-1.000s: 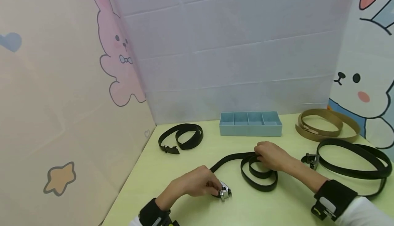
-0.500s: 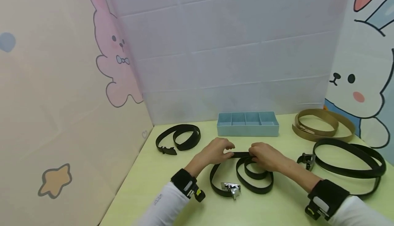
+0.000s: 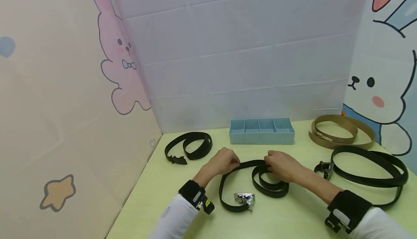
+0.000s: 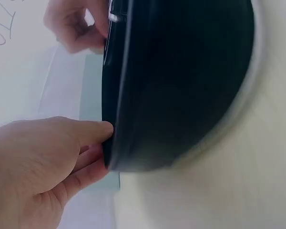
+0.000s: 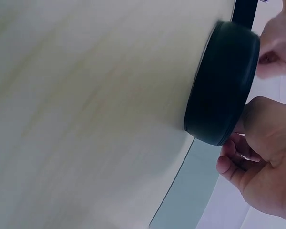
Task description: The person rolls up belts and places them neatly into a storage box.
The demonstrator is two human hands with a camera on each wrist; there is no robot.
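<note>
A black belt [image 3: 222,192] stands on its edge on the table, its right part wound in a loose coil and its silver buckle [image 3: 245,199] lying near the front. My left hand [image 3: 224,160] pinches the strap at its back left bend. In the left wrist view, the thumb of the left hand [image 4: 43,157] presses one face of the belt strap [image 4: 190,71] with fingers behind it. At the top of the coil, my right hand [image 3: 282,165] holds the strap. The right wrist view has the right hand [image 5: 271,157] at the coiled belt [image 5: 224,86], its fingertips partly hidden.
Behind stands a blue divided box [image 3: 261,138]. Another black belt [image 3: 200,146] lies at the back left. On the right are a tan belt [image 3: 332,143] and a black belt with a dark buckle [image 3: 368,181]. Fabric walls [image 3: 228,51] enclose the table [image 3: 146,210].
My left hand has let go of the buckle end, moved up and right to the strap, then slid slightly left along it. The right hand stays at the coil.
</note>
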